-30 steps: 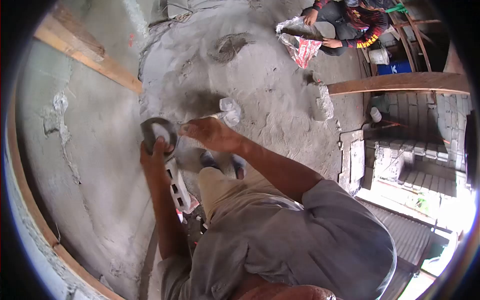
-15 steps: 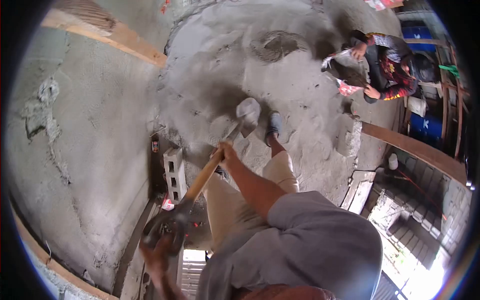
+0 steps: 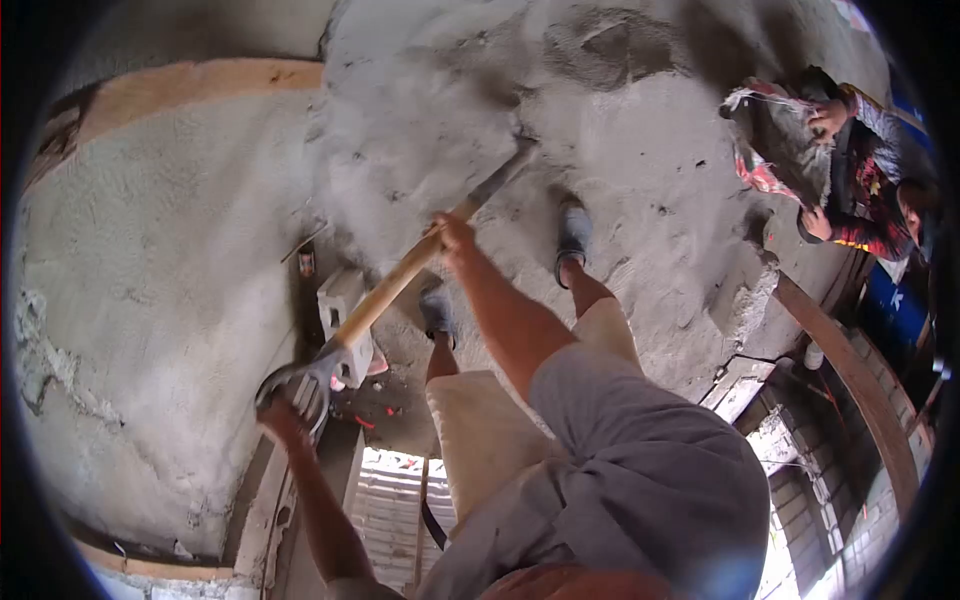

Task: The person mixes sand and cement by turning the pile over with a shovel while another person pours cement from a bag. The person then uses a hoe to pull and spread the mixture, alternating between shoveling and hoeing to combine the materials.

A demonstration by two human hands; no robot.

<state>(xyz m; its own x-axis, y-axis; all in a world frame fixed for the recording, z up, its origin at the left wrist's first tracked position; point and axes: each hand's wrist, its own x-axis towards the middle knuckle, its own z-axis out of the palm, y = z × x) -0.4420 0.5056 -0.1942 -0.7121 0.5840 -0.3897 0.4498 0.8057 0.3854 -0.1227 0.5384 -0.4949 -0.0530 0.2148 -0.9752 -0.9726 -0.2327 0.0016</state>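
Note:
A shovel with a wooden shaft (image 3: 385, 293) slants across the view. My left hand (image 3: 284, 420) is closed around its D-shaped grip at the lower left. Further up, my right hand (image 3: 453, 240) wraps round the shaft. The narrow metal blade (image 3: 510, 165) points up and right, its tip at the grey cement-like material (image 3: 420, 130) spread over the floor. My shoes (image 3: 573, 235) stand on this grey surface, to the right of the shovel.
At the right, a crouching co-worker (image 3: 870, 195) holds a torn sack (image 3: 785, 140) by its mouth. A hollow concrete block (image 3: 342, 310) and a small can (image 3: 306, 262) sit left of the shaft. Wooden beams (image 3: 200, 85) and a brown plank (image 3: 855, 375) flank the area.
The shovel has swung forward and away from me, both hands with it. Its blade, loaded with a grey lump before, now reaches the grey material farther ahead. The view has shifted.

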